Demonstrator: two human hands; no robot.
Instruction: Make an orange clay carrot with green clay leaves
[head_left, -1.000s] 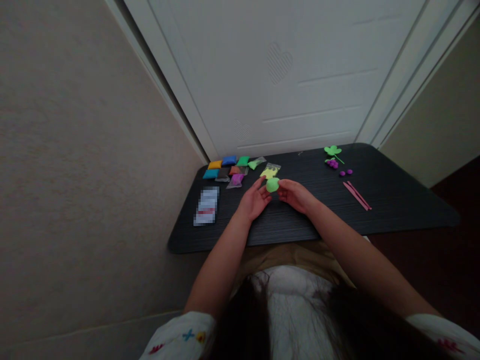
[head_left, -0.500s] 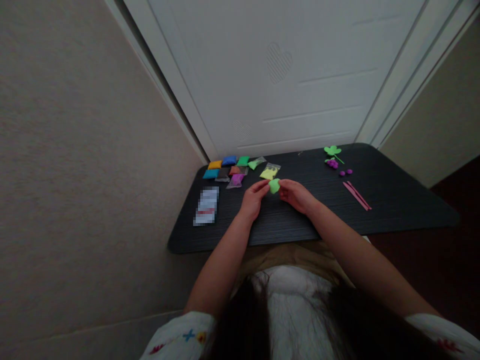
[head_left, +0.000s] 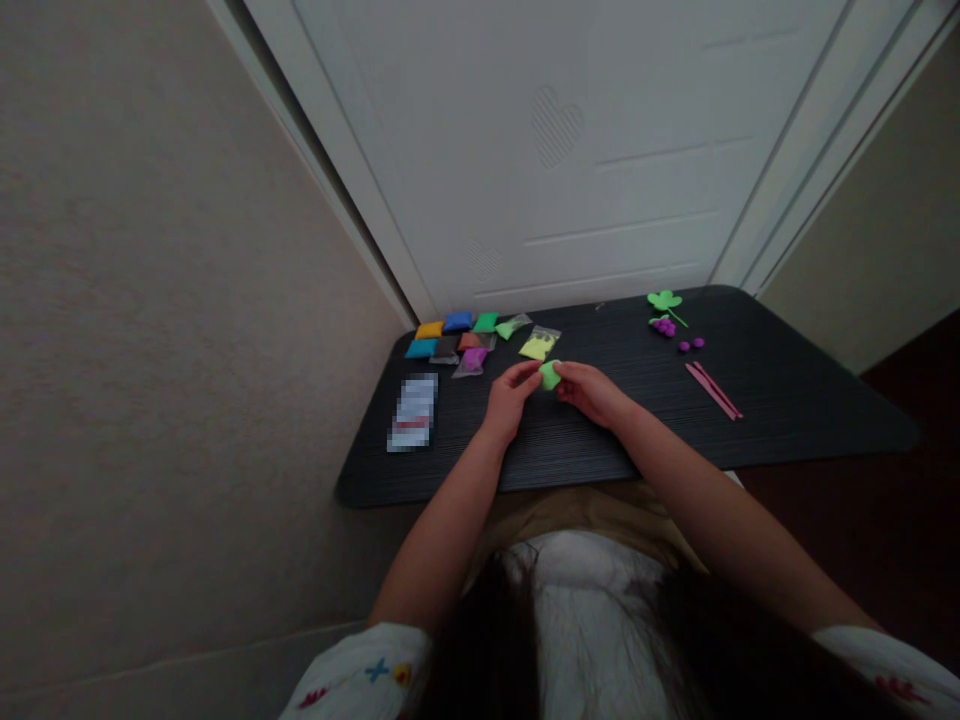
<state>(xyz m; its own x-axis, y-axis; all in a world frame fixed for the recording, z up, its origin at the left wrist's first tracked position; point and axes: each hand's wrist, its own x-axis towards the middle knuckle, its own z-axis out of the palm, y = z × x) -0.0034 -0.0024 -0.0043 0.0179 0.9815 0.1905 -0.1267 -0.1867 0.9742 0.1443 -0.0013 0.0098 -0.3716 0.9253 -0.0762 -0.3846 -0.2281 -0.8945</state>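
Between both hands, over the middle of the dark table (head_left: 577, 450), is a small flattened piece of light green modelling clay (head_left: 550, 376). My left hand (head_left: 511, 400) pinches its left edge with thumb and fingers. On the other side, my right hand (head_left: 592, 392) grips the right edge, fingers partly curled beneath. Just beyond the hands lies a clear packet of yellow clay (head_left: 539, 344). A packet of purple clay (head_left: 472, 361) is to the left of it.
Several more coloured clay packets (head_left: 458, 321) lie at the back left, behind a blurred phone-like rectangle (head_left: 413, 412). At right are a green clover-shaped piece (head_left: 664, 300), a purple cluster (head_left: 664, 327), two purple balls (head_left: 698, 343) and pink sticks (head_left: 712, 390). A white door (head_left: 600, 200) stands behind.
The green clay has tilted and its outline looks more folded between the fingers. Both hands have shifted very slightly; the things on the table stay where they were.
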